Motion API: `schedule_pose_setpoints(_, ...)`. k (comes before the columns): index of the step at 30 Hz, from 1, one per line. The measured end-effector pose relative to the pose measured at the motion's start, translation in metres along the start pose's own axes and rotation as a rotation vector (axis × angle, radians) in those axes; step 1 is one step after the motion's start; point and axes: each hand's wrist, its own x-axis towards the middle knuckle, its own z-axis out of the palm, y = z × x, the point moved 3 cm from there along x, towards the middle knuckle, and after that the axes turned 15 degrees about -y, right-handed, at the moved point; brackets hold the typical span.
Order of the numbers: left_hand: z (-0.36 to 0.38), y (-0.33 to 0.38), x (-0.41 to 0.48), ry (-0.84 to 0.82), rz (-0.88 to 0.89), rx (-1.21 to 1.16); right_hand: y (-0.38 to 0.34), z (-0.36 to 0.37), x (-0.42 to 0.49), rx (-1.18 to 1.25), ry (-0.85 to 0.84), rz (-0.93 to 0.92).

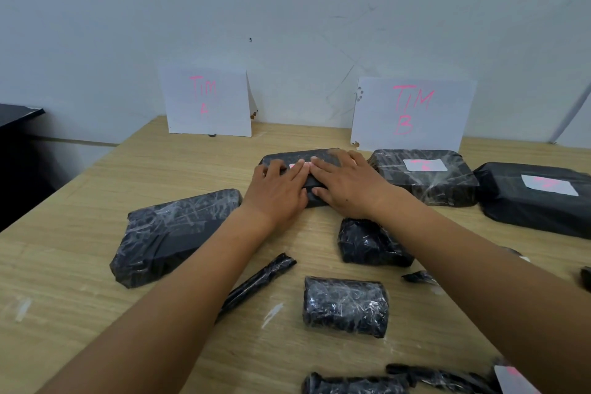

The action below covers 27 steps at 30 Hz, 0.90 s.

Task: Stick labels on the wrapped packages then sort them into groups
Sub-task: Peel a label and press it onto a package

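wooden table [80, 259] under signs tim a [206, 102] at 11 o'clock and tim b [412, 112] at 1. left hand [276, 189] and right hand [348, 185] lie flat, fingers straight, pressing the label [295, 166] onto the package [315, 197] at 12; its long axis runs 9 to 3, between the signs.

Wooden table [64, 249]; cracked white wall [128, 9] behind; dark furniture [19, 169] at left.

I see my left hand [275, 189] and right hand [348, 189] on the middle package [294, 156], before sign A [207, 102] and sign B [411, 113]. To its right lie the near package [425, 182] and the far package [531, 201]. The big package [169, 233] lies to its left, and the small package [345, 305] is nearer me.
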Motion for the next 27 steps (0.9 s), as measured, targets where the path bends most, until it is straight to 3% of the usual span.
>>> schedule_pose_setpoints(5, 0.002, -0.001, 0.001, -0.036, -0.002, -0.061, 0.0, 0.003, 0.007, 0.168, -0.036, -0.03)
schedule_pose_setpoints(15, 0.006, -0.002, -0.002, 0.001, -0.044, -0.064, 0.0, 0.002, -0.003, 0.316, 0.137, -0.009)
schedule_pose_setpoints(22, 0.005, -0.003, 0.0, -0.008, -0.027, -0.133, 0.009, -0.002, -0.005, 0.129, 0.251, 0.045)
schedule_pose_setpoints(27, 0.008, 0.0, -0.005, 0.05, -0.068, -0.222, 0.01, -0.003, -0.009, 0.201, 0.298, 0.066)
